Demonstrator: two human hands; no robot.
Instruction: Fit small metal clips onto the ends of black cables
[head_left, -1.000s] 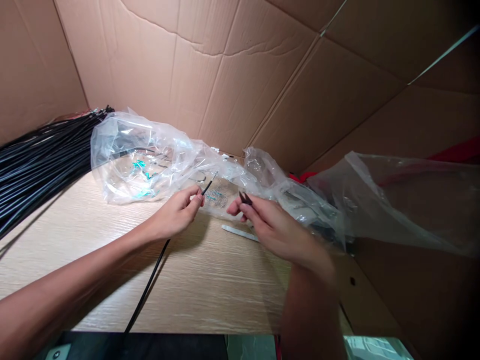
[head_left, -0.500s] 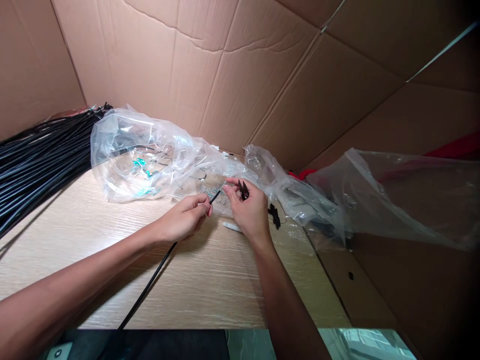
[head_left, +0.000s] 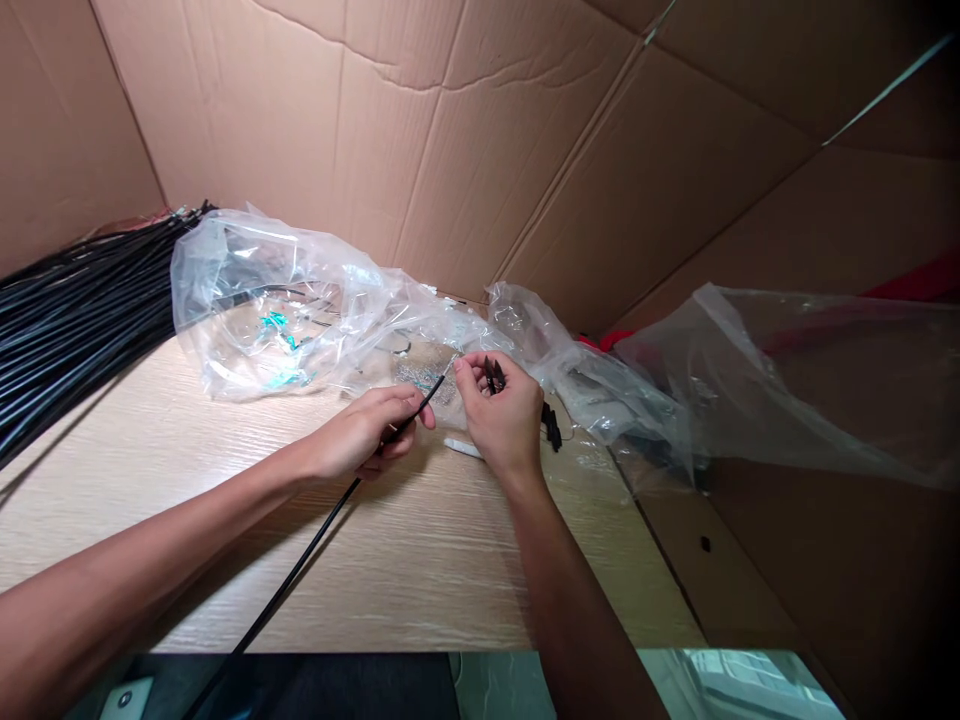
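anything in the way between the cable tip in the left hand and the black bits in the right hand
Only the fingers of the right hand, curled on the cable side of the black pieces. The black cable, held by the left hand, meets no other obstacle.

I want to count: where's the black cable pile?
The black cable pile lies far left in the head view, beside the clear plastic bag.

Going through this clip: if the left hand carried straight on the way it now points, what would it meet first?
Most likely the right hand, directly ahead of the left hand and the tip of its black cable. Depth is hard to judge from this view, so they might pass at different heights.
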